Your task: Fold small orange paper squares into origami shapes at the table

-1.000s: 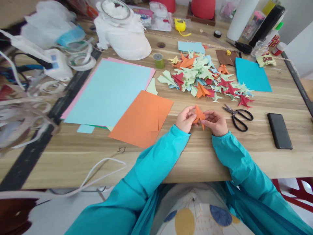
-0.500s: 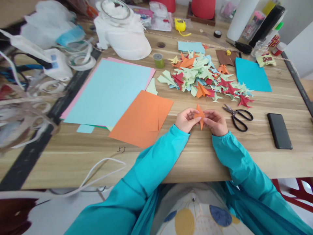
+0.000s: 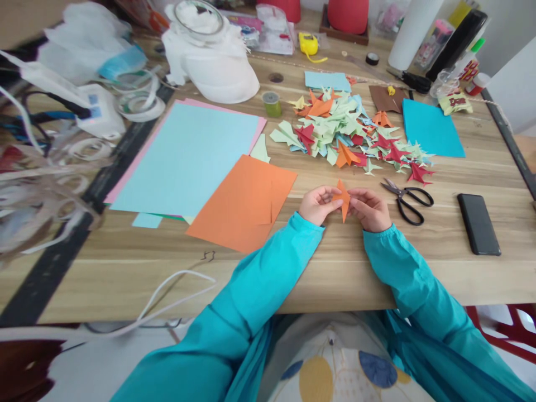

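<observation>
A small folded orange paper piece (image 3: 343, 199) is pinched between both my hands just above the wooden table (image 3: 335, 268). My left hand (image 3: 317, 205) grips its left side with the fingertips. My right hand (image 3: 372, 210) holds its right side, fingers curled. Both arms wear teal sleeves. Behind the hands lies a heap of several folded paper shapes (image 3: 355, 134) in green, red and orange. An orange paper sheet (image 3: 245, 201) lies to the left of my hands.
Black scissors (image 3: 408, 200) and a black phone (image 3: 478, 223) lie to the right. A light blue sheet (image 3: 188, 156) over a pink one lies left, a teal sheet (image 3: 431, 128) far right. Tape rolls, a white bag and bottles crowd the back and left edges.
The orange piece has been turned and folded narrower between my fingers, now standing more upright. My hands have stayed in place.
</observation>
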A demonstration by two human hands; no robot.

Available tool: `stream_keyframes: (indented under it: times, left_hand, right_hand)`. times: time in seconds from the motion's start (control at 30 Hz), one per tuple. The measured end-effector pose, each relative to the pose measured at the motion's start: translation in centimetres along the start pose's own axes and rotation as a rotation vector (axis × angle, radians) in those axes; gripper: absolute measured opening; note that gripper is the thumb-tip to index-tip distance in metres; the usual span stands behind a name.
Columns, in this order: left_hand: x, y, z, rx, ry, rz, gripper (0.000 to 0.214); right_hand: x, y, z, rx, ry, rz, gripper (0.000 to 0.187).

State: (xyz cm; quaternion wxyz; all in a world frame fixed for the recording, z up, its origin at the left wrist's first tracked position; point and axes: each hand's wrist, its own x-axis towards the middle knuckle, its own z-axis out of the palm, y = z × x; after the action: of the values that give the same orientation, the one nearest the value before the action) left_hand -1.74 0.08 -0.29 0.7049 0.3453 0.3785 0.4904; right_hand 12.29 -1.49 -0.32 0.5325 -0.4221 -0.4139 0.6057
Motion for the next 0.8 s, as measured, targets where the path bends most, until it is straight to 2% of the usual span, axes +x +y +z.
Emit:
stream_keyframes:
  times: [0.47,0.8]
  left_hand:
    - [-0.01,-0.06,-0.05,-0.002,-0.003,-0.013,0.036]
    - [0.0,-0.21,0.03,0.017,0.034,0.006,0.036]
  right_hand:
    - [0.07,0.13,-0.02,0.005,0.02,0.023,0.03]
    - [-0.17,-0.64,0.44,-0.105,-0.009,-0.075,0.03]
